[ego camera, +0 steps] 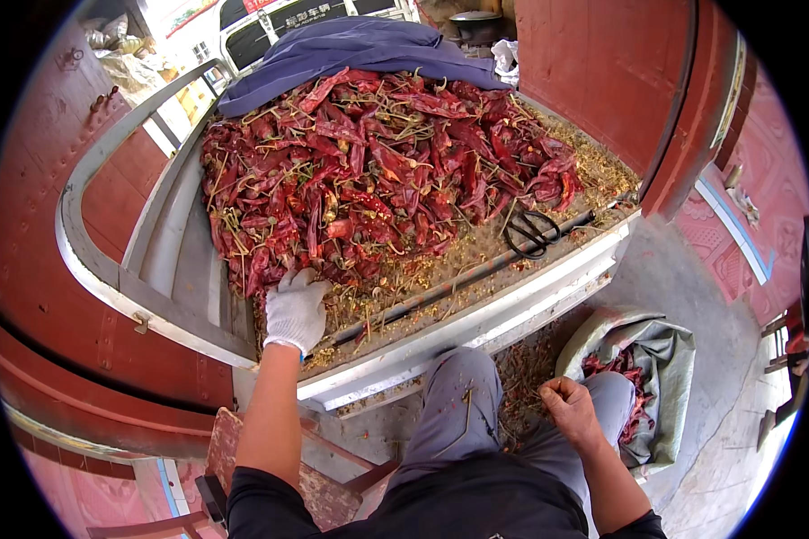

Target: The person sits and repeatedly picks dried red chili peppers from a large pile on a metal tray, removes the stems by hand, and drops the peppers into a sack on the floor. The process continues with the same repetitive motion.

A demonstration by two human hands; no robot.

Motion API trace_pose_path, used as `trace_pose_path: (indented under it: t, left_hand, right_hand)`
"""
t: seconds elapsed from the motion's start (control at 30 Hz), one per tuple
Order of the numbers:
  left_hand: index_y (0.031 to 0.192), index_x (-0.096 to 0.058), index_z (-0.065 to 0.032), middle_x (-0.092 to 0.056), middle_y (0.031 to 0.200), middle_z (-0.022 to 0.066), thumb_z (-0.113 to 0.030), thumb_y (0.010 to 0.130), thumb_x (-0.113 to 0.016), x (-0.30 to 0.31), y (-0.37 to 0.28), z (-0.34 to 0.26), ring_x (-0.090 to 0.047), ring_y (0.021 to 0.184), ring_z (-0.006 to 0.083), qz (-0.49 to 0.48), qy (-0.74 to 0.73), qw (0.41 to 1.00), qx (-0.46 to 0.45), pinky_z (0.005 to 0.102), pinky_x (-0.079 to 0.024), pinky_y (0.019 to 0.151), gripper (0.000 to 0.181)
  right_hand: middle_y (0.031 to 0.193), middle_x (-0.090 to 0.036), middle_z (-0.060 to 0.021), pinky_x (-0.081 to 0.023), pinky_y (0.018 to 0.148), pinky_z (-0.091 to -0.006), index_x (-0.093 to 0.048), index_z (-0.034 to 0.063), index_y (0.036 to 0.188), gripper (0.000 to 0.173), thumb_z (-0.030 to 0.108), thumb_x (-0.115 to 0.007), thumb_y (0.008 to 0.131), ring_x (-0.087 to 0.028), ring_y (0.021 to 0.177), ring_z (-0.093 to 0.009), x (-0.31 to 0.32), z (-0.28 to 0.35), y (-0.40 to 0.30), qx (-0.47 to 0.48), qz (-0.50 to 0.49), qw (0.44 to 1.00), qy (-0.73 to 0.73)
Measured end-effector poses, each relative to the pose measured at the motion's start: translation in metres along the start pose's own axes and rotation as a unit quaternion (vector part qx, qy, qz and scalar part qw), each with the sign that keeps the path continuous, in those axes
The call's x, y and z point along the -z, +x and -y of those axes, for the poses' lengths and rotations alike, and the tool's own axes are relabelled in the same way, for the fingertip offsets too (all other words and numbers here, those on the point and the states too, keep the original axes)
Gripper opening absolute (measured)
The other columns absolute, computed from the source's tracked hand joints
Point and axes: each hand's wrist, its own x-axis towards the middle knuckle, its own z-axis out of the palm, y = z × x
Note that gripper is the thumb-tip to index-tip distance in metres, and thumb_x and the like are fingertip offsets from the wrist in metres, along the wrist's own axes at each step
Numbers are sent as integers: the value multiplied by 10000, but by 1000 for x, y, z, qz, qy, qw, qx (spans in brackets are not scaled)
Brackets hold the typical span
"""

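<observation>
A heap of dried red chili peppers (377, 168) with stems lies on a truck bed (465, 323). My left hand (296, 306), in a white knitted glove, reaches to the near left edge of the heap. Its fingertips touch the peppers; whether they grip one is hidden. My bare right hand (572, 404) hovers by my right knee with thumb and fingers drawn together, and I see nothing in it. Beside that knee stands an open woven sack (674, 391) with loose red peppers (637, 404) inside.
Black-handled scissors (532, 234) lie near a metal rod (438, 293) along the bed's near edge. A white side rail (81, 249) bounds the left. Blue-grey cloth (371, 50) covers the heap's back. Stem litter (522, 364) covers the floor near my knees. A worn wooden bench (317, 492) is below left.
</observation>
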Motion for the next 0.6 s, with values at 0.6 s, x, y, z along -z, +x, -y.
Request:
trace_pose_path:
  t: [0.6]
  left_hand:
    - [1150,-729,19,-764,1061,98,-51,980,-705,27,-90,-157,-709,1010,164,147,-718,671,108,313,-554,913,186]
  right_hand:
    - [944,-676,-30,-523,742,-266,-729,45,1323,355,172,-777,995,-586,796,-80,-87,116,0,188,108,976,-3]
